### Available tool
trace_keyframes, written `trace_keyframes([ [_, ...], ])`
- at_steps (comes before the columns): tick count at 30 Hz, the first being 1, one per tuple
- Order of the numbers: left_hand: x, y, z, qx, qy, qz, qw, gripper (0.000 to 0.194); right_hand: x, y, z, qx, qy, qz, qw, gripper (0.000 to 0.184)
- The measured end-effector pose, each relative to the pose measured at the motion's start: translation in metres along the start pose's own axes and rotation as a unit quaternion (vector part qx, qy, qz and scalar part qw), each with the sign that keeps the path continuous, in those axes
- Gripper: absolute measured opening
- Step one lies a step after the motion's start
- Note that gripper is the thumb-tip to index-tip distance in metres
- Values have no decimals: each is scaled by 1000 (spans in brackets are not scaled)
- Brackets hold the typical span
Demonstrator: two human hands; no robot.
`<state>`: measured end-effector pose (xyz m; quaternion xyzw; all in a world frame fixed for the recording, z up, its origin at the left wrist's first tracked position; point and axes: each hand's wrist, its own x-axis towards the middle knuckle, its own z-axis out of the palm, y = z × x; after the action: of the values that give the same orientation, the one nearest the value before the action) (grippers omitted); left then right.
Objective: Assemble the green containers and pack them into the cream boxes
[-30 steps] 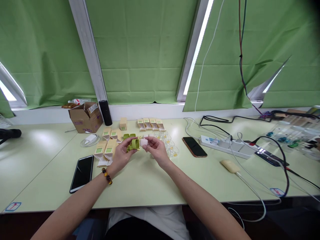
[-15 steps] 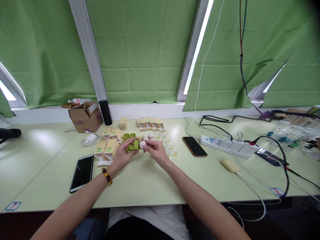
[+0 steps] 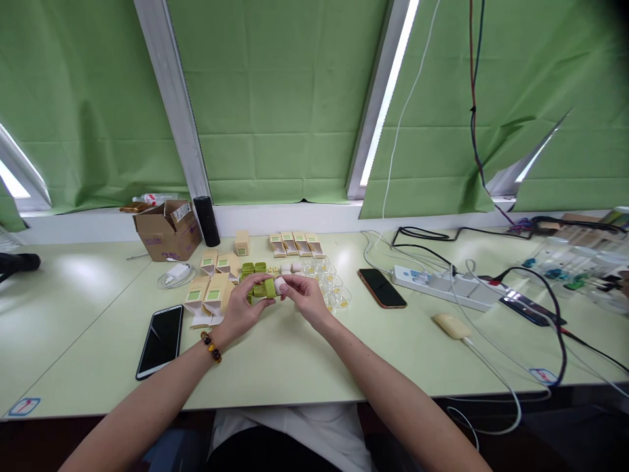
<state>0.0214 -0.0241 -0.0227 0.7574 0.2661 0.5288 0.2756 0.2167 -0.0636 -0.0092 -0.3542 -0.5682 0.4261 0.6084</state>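
Observation:
My left hand (image 3: 242, 307) is closed around a small green square case (image 3: 270, 287), held a little above the table. My right hand (image 3: 308, 299) pinches a pale pink, rounded piece (image 3: 279, 285) between thumb and fingers, right against the case's right side. Whether the piece sits inside the case or only touches it, I cannot tell. Just behind my hands stand several more green cases (image 3: 253, 267), and beside them lie more pale pink pieces (image 3: 296, 267). Clear plastic covers (image 3: 339, 295) with yellow marks are grouped beyond my right hand.
Open small cartons (image 3: 215, 293) with green labels stand left of my hands, others (image 3: 296, 244) further back. A phone (image 3: 160, 341) lies at left, another phone (image 3: 382, 288) at right. A power strip (image 3: 445, 286), cables, a cardboard box (image 3: 168, 231) and a black cylinder (image 3: 206, 221) surround the area.
Both hands stay in nearly the same place. The green case has turned slightly in my left hand, with the pink piece still at its right side.

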Motion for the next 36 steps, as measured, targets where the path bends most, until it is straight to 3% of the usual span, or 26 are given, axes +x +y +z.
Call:
trace_keyframes([
  [18, -3, 7, 3, 31, 37, 18, 999, 44, -1, -3, 4, 18, 32, -2, 999, 33],
  [36, -4, 1, 2, 80, 21, 66, 994, 45, 1, 4, 2, 16, 15, -5, 1000, 40],
])
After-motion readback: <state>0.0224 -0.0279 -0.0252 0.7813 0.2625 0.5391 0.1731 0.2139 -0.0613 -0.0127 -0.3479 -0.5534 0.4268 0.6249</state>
